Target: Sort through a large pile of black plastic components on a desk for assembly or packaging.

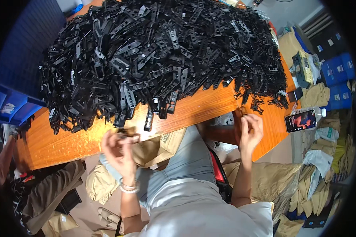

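Observation:
A big heap of long black plastic parts (146,59) covers most of the wooden table (194,112). My left hand (119,152) is at the table's near edge, smeared by motion, its fingers closed round a dark plastic part (126,132). Farther right, my right hand (251,132) pinches a small dark piece (243,111) between thumb and fingertips, over the table's edge. Close by it, smaller black pieces (257,104) lie loose at the heap's right end. An open brown paper sack (162,148) rests by my lap, below the left hand.
A phone (301,121) with a lit screen stands at the table's right corner. Blue bins (338,71) and brown sacks (316,94) are stacked on the right. Blue trays (12,103) stand at the left. Another person's arm (6,156) shows at the far left.

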### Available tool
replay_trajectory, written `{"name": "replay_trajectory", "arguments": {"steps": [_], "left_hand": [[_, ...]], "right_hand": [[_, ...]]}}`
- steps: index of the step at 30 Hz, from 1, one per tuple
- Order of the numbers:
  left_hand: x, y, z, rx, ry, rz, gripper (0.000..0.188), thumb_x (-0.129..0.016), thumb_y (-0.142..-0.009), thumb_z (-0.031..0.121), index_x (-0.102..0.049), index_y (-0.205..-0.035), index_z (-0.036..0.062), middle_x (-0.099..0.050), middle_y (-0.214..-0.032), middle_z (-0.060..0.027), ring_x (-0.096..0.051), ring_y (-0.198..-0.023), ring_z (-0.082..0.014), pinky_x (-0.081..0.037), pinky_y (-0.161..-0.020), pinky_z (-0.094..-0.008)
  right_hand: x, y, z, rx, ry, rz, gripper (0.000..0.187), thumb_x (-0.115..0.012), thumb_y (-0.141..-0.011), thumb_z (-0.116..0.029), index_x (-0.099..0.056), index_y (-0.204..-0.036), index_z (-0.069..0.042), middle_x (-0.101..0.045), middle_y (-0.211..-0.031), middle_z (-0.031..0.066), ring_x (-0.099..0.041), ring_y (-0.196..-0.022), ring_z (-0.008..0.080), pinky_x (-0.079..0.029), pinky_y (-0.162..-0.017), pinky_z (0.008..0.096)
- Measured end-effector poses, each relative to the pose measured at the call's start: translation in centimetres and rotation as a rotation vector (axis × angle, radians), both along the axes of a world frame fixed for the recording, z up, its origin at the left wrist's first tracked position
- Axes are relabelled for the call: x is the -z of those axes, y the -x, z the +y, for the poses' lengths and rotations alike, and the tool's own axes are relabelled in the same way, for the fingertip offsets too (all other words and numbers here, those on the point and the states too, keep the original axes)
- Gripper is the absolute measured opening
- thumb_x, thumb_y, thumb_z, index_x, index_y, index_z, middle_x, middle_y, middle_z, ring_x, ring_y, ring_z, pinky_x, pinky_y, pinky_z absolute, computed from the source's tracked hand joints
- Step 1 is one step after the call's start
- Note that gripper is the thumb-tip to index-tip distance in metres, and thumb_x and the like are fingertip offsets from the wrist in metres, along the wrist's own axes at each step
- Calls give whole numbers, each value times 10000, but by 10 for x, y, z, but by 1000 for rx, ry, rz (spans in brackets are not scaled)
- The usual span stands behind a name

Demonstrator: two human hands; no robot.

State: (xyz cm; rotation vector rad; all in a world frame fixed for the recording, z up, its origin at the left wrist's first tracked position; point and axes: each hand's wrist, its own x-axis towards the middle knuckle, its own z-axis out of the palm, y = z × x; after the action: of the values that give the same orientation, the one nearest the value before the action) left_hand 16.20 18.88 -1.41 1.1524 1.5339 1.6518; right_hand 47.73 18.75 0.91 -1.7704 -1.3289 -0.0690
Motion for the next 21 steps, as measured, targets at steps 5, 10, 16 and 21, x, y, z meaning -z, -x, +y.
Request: {"name": "replay_trajectory", "arguments": {"steps": [5, 10, 16, 21], "left_hand": [[-10, -36, 0, 483, 88, -351, 416, -602, -735, -110, -493, -1127, -24, -589, -1089, -139, -573, -959, -155, -441, -847, -263], [-20, -40, -1, 607, 68, -254, 388, -600, -708, -127, -512, -1078, -47, -592, -1065, -163, -573, -980, -203, -460, -846, -294], [-24, -37, 1, 621, 58, -83, 333, -638, -679, -89, -573, -1004, -50, -615, -995, -158, -569, -968, -230, -452, -847, -331], [-29, -43, 3, 571, -222, 467, 315, -676, -656, -15, -607, -963, -34, -611, -929, -151, -572, -865, -272, -459, -776, -352]], "right_hand": [[-22, 77, -5, -555, 98, 260, 155, -663, -673, 24, -646, -813, -41, -568, -935, 101, -553, -773, 210, -444, -657, 276], [-20, 105, 0, -815, 61, 254, 217, -652, -701, 19, -650, -893, -82, -526, -920, 78, -480, -746, 159, -352, -555, 241], [-16, 110, 2, -903, 164, 213, 185, -644, -711, -3, -641, -890, -50, -524, -923, 85, -487, -777, 187, -371, -574, 249], [-6, 117, -7, -843, 246, 571, 120, -606, -777, -38, -624, -887, 7, -542, -897, 87, -502, -723, 149, -391, -577, 228]]}}
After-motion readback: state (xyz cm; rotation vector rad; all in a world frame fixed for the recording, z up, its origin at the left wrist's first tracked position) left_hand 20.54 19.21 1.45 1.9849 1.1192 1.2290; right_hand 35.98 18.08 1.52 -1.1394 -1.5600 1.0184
